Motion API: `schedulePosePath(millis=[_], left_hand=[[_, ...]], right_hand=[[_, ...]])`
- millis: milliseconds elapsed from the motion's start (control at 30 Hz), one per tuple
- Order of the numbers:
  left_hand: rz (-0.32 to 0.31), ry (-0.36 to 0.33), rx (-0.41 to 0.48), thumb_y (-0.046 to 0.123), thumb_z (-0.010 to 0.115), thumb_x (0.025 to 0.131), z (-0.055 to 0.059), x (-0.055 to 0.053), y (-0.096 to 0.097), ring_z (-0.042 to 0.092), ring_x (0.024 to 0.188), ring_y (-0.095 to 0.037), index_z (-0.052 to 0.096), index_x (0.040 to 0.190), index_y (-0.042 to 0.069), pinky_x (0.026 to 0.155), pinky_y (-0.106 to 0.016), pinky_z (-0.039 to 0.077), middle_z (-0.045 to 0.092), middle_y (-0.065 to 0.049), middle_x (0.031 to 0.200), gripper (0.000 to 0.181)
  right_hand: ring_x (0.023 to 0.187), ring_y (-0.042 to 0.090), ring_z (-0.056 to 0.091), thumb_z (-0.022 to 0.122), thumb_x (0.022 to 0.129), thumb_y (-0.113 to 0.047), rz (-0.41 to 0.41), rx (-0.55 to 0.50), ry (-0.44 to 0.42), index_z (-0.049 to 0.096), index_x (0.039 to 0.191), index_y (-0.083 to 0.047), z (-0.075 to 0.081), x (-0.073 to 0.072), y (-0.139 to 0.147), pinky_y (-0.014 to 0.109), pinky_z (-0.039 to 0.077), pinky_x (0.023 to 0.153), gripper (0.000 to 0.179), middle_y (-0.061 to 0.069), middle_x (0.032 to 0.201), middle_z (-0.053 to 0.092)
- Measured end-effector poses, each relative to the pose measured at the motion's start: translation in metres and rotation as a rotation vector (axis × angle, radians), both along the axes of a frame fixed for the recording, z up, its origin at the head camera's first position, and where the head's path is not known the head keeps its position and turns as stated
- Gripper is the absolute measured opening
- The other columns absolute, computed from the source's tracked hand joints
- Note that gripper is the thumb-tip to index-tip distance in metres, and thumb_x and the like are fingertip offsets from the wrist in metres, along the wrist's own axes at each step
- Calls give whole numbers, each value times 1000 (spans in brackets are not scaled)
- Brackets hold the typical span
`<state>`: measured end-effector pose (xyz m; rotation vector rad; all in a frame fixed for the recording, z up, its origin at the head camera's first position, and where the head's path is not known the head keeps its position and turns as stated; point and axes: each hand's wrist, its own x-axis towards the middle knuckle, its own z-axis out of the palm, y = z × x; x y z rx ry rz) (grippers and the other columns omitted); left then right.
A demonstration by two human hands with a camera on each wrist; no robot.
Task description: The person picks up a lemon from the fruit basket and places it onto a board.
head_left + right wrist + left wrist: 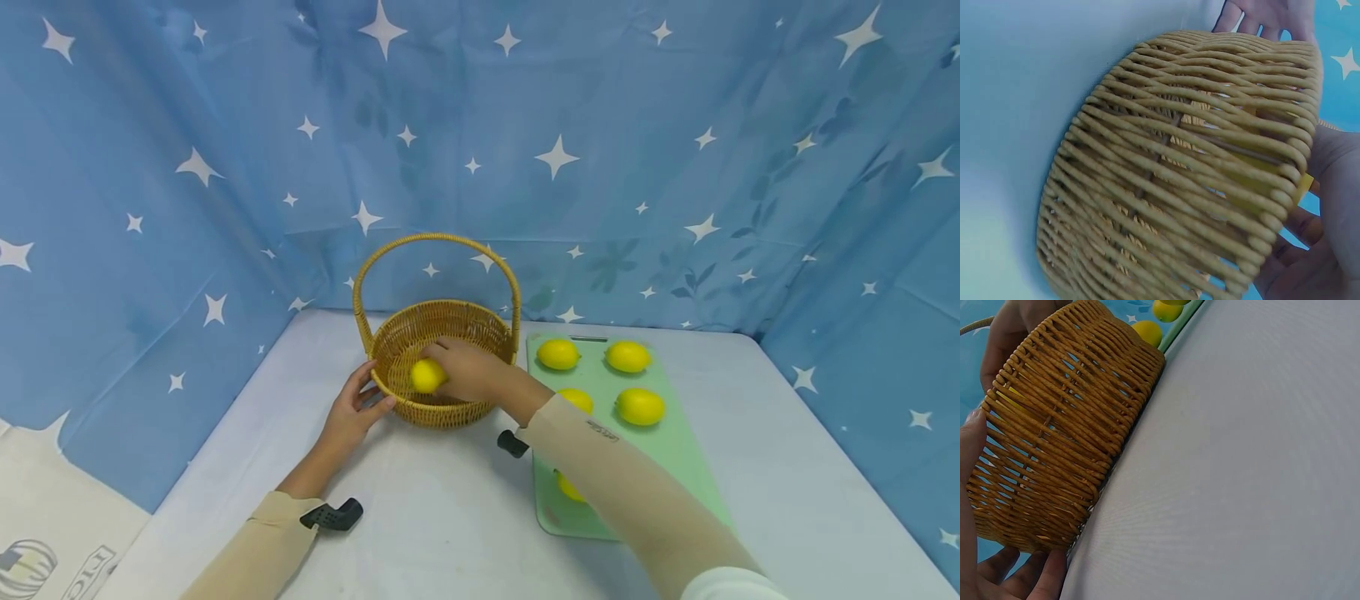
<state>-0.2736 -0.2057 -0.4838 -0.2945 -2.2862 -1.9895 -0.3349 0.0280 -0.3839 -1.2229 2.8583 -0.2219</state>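
Observation:
A round wicker basket (442,414) with a tall arched handle stands on the table. My left hand (358,410) holds its front left side, the thumb at the rim and the fingers against the outer wall, as the left wrist view also shows. Reaching over the rim, my right hand (471,371) grips a yellow lemon (427,377) inside the basket, near its front wall. Through the weave in the right wrist view, parts of the lemon (1302,187) show yellow; the basket wall (1147,144) covers much of it.
To the right of the basket lies a green cutting board (678,442) bearing several lemons (640,407); my right sleeve (622,475) crosses over it and partly covers two of them. A blue star-patterned curtain (465,167) hangs behind the white table (442,508).

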Motion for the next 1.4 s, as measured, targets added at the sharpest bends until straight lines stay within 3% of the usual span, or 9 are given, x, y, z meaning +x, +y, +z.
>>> schedulePosePath(millis=[200, 433, 600, 767, 1000, 1100, 1400], left_hand=[[-8, -20, 9, 17, 70, 92, 4, 2, 1, 35, 135, -34, 24, 155, 16, 92, -24, 46, 27, -16, 154, 77], [-18, -36, 1, 14, 69, 93, 28, 17, 7, 33, 135, -39, 22, 154, 7, 90, -23, 46, 25, -22, 153, 78], [-8, -51, -12, 15, 69, 93, 33, 21, 9, 34, 136, -38, 24, 154, 9, 91, -22, 46, 25, -21, 153, 76], [-11, -51, -2, 15, 69, 93, 29, 19, 8, 33, 136, -38, 23, 155, 9, 91, -23, 46, 24, -21, 153, 77], [-10, -36, 11, 19, 70, 92, 7, 4, 2, 33, 136, -34, 22, 155, 15, 92, -24, 46, 23, -17, 155, 80], [-5, -13, -2, 21, 70, 92, 2, 3, 0, 35, 136, -34, 22, 155, 16, 92, -24, 46, 25, -16, 155, 79], [-10, -15, -6, 21, 71, 92, 8, 7, 1, 35, 135, -35, 23, 155, 14, 93, -27, 46, 26, -17, 154, 80]], right_hand=[[119, 20, 49, 76, 86, -32, -18, -15, -25, 49, 139, -19, 6, 5, 10, 39, 44, 99, 61, 2, 135, 48], [115, 20, 51, 78, 84, -35, -16, -56, -8, 51, 138, -19, 11, 14, 25, 39, 45, 96, 62, 2, 131, 50], [113, 19, 51, 79, 84, -34, -25, -80, -2, 51, 137, -20, 12, 21, 37, 39, 47, 93, 61, 1, 129, 50], [116, 21, 50, 80, 83, -30, -19, -126, -42, 51, 138, -18, 14, 28, 52, 41, 46, 94, 63, 2, 130, 50], [118, 21, 49, 80, 83, -30, -48, -159, -28, 49, 140, -18, 19, 35, 73, 39, 45, 96, 66, 1, 133, 49], [115, 20, 50, 80, 83, -31, -62, -166, -43, 49, 140, -17, 19, 38, 80, 37, 45, 95, 66, 1, 133, 48], [113, 17, 51, 81, 82, -28, -63, -207, -35, 51, 137, -15, 18, 49, 101, 36, 44, 97, 64, -1, 130, 49]])
